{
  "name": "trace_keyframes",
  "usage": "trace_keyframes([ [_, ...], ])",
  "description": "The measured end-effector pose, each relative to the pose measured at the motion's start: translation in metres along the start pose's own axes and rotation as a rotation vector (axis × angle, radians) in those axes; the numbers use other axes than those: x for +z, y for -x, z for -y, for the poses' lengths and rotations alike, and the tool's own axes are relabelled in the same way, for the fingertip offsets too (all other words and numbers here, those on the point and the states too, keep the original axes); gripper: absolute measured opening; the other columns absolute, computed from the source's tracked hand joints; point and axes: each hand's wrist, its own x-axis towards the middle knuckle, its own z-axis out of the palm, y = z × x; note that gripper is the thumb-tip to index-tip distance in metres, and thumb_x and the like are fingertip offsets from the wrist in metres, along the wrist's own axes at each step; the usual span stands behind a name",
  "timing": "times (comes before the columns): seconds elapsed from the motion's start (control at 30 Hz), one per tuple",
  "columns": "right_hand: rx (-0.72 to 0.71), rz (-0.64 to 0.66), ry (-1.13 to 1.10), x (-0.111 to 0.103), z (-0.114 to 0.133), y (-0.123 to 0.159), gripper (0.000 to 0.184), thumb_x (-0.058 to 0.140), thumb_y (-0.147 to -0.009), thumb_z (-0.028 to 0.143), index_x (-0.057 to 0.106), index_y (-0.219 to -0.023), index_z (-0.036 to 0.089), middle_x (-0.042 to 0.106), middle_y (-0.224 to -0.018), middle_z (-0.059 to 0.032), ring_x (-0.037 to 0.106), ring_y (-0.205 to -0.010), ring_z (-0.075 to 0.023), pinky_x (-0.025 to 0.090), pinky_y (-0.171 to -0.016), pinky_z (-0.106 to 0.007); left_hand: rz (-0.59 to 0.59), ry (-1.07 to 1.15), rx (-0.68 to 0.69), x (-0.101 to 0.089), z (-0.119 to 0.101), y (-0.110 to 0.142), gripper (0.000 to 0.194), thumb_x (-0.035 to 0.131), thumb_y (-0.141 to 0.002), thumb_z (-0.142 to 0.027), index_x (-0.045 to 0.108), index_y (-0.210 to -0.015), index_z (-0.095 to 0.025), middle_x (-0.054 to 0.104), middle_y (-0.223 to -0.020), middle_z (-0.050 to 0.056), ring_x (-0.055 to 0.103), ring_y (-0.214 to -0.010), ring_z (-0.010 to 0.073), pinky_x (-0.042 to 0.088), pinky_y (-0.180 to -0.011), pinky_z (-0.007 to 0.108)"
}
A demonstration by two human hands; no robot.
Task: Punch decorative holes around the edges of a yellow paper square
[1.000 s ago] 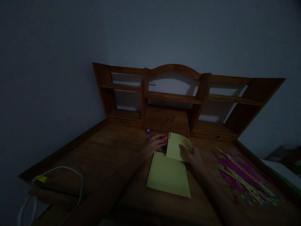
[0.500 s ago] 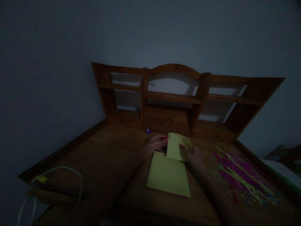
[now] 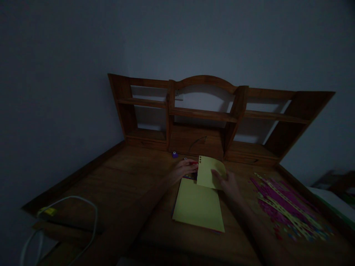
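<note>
- Your right hand (image 3: 229, 183) pinches a yellow sheet (image 3: 210, 174), at one o'clock from the paper stack (image 3: 198, 207).
- Your left hand (image 3: 181, 170), at the sheet's nine o'clock, touches something red (image 3: 195, 162); whether its grip is closed, I can't tell.
- Pink and yellow strips (image 3: 283, 203) lie at four o'clock.

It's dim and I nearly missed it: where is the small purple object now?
In the head view, the small purple object sits just left of centre at the back of the desk, by the shelf unit, beyond the left hand.
</note>
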Motion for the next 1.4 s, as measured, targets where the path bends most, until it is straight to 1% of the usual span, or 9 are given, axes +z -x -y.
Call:
trace_keyframes([
  [0.13, 0.006, -0.001, -0.008, 0.0009, 0.0003, 0.0002, 0.054, 0.061, -0.078, 0.058, 0.069, -0.1, 0.01, 0.074, -0.088, -0.0146, 0.07, -0.076, -0.0293, 0.054, -0.059, -0.032, -0.016, -0.004, -0.021, 0.0022, -0.0023, 0.0009, 0.035, 0.08, -0.068, -0.032, 0.068, -0.094, -0.012, 0.068, -0.099, 0.011, 0.065, -0.091, 0.0211, 0.048, -0.088, 0.035],
  [0.27, -0.007, 0.037, 0.007, 0.0018, 0.0018, 0.0011, 0.054, 0.061, -0.078, 0.059, 0.07, -0.097, 0.01, 0.074, -0.087, -0.0146, 0.07, -0.074, -0.0277, 0.053, -0.057, -0.03, -0.028, -0.068, -0.033, 0.0029, -0.0003, 0.0015, 0.038, 0.079, -0.069, -0.036, 0.068, -0.096, -0.013, 0.068, -0.1, 0.012, 0.066, -0.091, 0.0213, 0.048, -0.086, 0.034],
  [0.43, -0.01, 0.057, 0.007, 0.0036, 0.0022, 0.0026, 0.054, 0.06, -0.078, 0.059, 0.07, -0.099, 0.01, 0.074, -0.084, -0.0146, 0.07, -0.07, -0.0264, 0.053, -0.055, -0.029, 0.013, -0.176, -0.033, 0.0052, 0.0002, 0.0023, 0.04, 0.078, -0.069, -0.04, 0.068, -0.096, -0.013, 0.067, -0.099, 0.01, 0.063, -0.089, 0.0189, 0.047, -0.081, 0.029],
  [0.63, -0.005, 0.079, 0.032, 0.0036, 0.0049, 0.0031, 0.055, 0.06, -0.08, 0.057, 0.069, -0.106, 0.01, 0.074, -0.09, -0.0151, 0.071, -0.075, -0.0277, 0.054, -0.058, -0.03, 0.017, -0.253, -0.007, 0.004, -0.0006, 0.0016, 0.04, 0.076, -0.07, -0.042, 0.067, -0.096, -0.013, 0.064, -0.097, 0.009, 0.06, -0.087, 0.0164, 0.045, -0.076, 0.027],
  [0.8, -0.025, 0.08, 0.023, 0.0033, 0.0047, 0.0028, 0.053, 0.061, -0.08, 0.056, 0.069, -0.107, 0.01, 0.074, -0.093, -0.0143, 0.071, -0.077, -0.0281, 0.055, -0.06, -0.031, 0.016, -0.234, 0.017, 0.0016, 0.0018, 0.0001, 0.04, 0.075, -0.072, -0.042, 0.067, -0.098, -0.013, 0.065, -0.098, 0.01, 0.06, -0.089, 0.0177, 0.045, -0.079, 0.028],
  [0.97, -0.041, 0.083, 0.015, 0.0042, 0.0025, 0.0024, 0.053, 0.061, -0.08, 0.056, 0.07, -0.105, 0.01, 0.074, -0.09, -0.015, 0.07, -0.075, -0.0288, 0.055, -0.06, -0.033, -0.021, -0.185, 0.023, 0.0029, 0.0021, 0.0005, 0.038, 0.077, -0.07, -0.04, 0.069, -0.096, -0.015, 0.066, -0.097, 0.009, 0.061, -0.087, 0.0179, 0.045, -0.079, 0.029],
  [1.1, -0.068, 0.08, -0.005, 0.0053, 0.002, 0.0017, 0.052, 0.061, -0.08, 0.055, 0.07, -0.105, 0.011, 0.074, -0.09, -0.0143, 0.07, -0.074, -0.0283, 0.055, -0.061, -0.033, -0.011, -0.191, 0.019, 0.0044, 0.0, 0.0025, 0.039, 0.078, -0.069, -0.039, 0.068, -0.097, -0.015, 0.066, -0.099, 0.009, 0.062, -0.087, 0.018, 0.045, -0.078, 0.028],
  [1.23, -0.097, 0.082, 0.027, 0.0058, 0.0024, 0.0017, 0.05, 0.06, -0.081, 0.055, 0.07, -0.103, 0.011, 0.074, -0.093, -0.0128, 0.07, -0.077, -0.0276, 0.054, -0.064, -0.033, -0.01, -0.217, 0.019, 0.0043, -0.0016, 0.0038, 0.04, 0.077, -0.069, -0.041, 0.068, -0.097, -0.014, 0.066, -0.098, 0.007, 0.061, -0.087, 0.0172, 0.045, -0.075, 0.026],
  [1.4, -0.09, 0.079, 0.051, 0.0055, 0.0036, 0.0026, 0.051, 0.058, -0.081, 0.056, 0.07, -0.101, 0.011, 0.074, -0.088, -0.0125, 0.07, -0.075, -0.0271, 0.054, -0.062, -0.032, 0.012, -0.205, 0.034, 0.0043, -0.0026, 0.0046, 0.039, 0.078, -0.07, -0.039, 0.068, -0.098, -0.014, 0.066, -0.099, 0.008, 0.061, -0.088, 0.0174, 0.044, -0.078, 0.027],
])
